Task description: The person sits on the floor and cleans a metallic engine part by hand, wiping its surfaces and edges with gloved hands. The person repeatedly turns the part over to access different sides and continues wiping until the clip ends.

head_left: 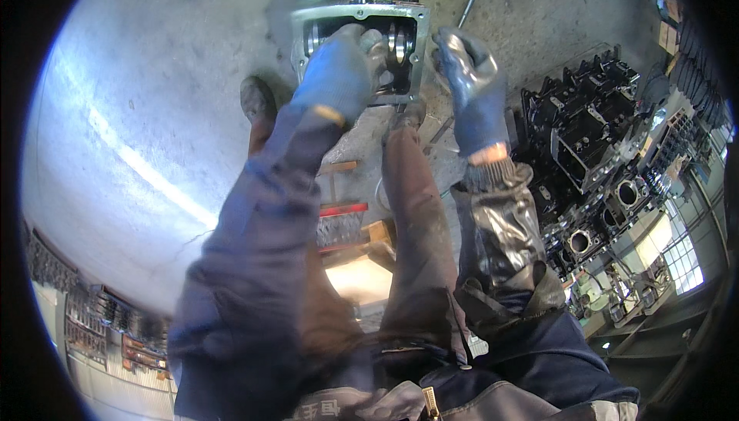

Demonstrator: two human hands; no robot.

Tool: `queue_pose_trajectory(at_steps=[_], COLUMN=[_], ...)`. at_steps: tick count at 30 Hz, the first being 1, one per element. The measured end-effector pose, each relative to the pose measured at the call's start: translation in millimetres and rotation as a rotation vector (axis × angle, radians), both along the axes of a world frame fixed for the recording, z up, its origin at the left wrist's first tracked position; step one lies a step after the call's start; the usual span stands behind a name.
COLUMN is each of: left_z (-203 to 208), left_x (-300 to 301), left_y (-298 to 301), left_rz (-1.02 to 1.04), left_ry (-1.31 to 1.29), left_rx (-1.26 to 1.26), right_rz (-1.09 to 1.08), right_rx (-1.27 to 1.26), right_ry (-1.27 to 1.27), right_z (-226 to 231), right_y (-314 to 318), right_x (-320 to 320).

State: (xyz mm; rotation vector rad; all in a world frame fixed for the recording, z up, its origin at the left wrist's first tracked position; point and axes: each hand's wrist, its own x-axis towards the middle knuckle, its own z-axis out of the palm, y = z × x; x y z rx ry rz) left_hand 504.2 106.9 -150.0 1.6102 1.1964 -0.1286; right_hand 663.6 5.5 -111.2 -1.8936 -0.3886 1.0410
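A grey metal engine block [423, 36] sits on the floor in front of me, its open side with a bolt-holed flange turned up. Inside it, rounded shiny metal parts show. My left hand [342, 67], in a blue glove, reaches into that opening with its fingers curled; what they grip, if anything, is hidden. Just right of the block is my right hand [473, 86], gloved in blue with a dark, shiny coating. Its fingers are closed around a thin metal rod [467, 10], whose far end sticks out beyond the hand.
Several dark engine blocks [585, 125] stand close together on the right. A red-edged tray [341, 225] and a cardboard piece [377, 231] lie between my legs. My shoe [258, 98] rests left of the block. Racks of parts [85, 329] line the far lower left.
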Motion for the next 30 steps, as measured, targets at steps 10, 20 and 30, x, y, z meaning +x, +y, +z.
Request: queue_pose_trajectory(at_steps=[10,20,30], left_z=[-96,-149,-114], left_x=[59,51,58], left_y=[16,-11,16], left_rz=[-0.615,-0.478,-0.626], left_ry=[0.389,0.213,0.331], left_rx=[-0.179,0.045,-0.334], right_rz=[-0.014,-0.06,-0.034], right_rx=[0.028,0.065,0.072], right_ry=[-0.186,-0.283,-0.247], right_z=[-74,-110,-94], right_y=[15,5,13], right_x=[-16,-22,-27])
